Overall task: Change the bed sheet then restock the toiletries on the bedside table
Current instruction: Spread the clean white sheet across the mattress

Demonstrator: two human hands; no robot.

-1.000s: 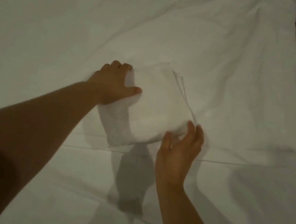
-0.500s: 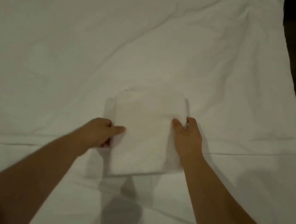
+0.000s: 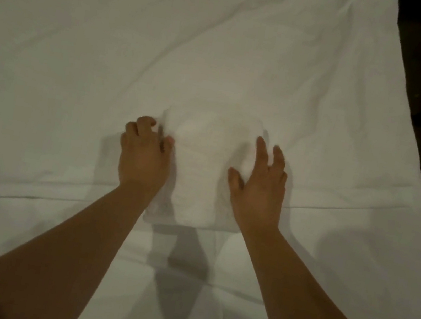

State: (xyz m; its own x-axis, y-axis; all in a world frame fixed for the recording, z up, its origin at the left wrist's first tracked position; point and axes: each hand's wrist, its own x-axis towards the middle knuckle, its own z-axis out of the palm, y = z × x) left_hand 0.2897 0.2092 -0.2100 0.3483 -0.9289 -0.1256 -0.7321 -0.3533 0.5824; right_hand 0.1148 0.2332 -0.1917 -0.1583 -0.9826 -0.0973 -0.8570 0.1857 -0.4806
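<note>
Both hands are bracketing the folded white cloth lying on the bed sheet, probably to square it up: left hand curling fingers on its left edge, right hand resting open-fingered along its right.

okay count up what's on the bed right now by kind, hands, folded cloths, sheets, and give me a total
Hands: 2, left hand and right hand
Folded white cloth: 1
Bed sheet: 1
Total: 4

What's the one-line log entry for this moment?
left hand: fingers grip folded towel left edge | right hand: flat on right edge | towel lies on bed sheet
</note>
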